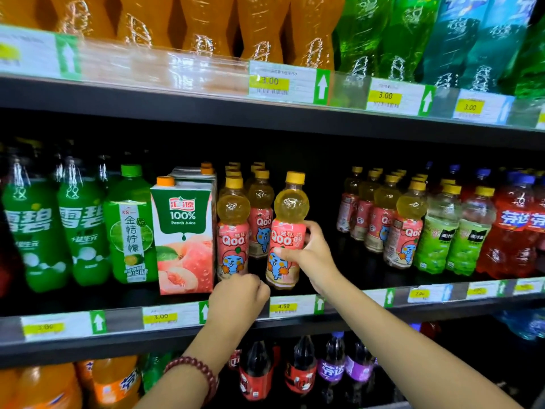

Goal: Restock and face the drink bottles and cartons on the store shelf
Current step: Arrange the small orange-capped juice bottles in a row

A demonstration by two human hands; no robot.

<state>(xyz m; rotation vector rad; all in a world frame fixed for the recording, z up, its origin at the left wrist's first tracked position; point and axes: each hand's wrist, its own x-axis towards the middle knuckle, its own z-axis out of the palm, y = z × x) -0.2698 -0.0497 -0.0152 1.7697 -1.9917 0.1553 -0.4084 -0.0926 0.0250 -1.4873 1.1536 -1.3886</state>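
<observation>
My right hand (pixel 309 250) grips a pink-labelled Qoo bottle (pixel 287 219) with a yellow cap, standing upright near the front edge of the middle shelf (pixel 339 302). My left hand (pixel 239 296) is curled at the base of another Qoo bottle (pixel 233 231) just to the left; whether it grips that bottle is unclear. More Qoo bottles (pixel 260 208) stand behind these two. A peach juice carton (pixel 184 234) stands to the left of them. A second group of Qoo bottles (pixel 404 231) is further right, with a dark gap between.
Green soda bottles (pixel 79 225) and a green lime drink (pixel 129 225) fill the shelf's left; pale green bottles (pixel 436 231) and red soda (pixel 513 228) its right. Orange and green bottles stand on the upper shelf (pixel 206 93). Dark and purple sodas (pixel 333 364) stand below.
</observation>
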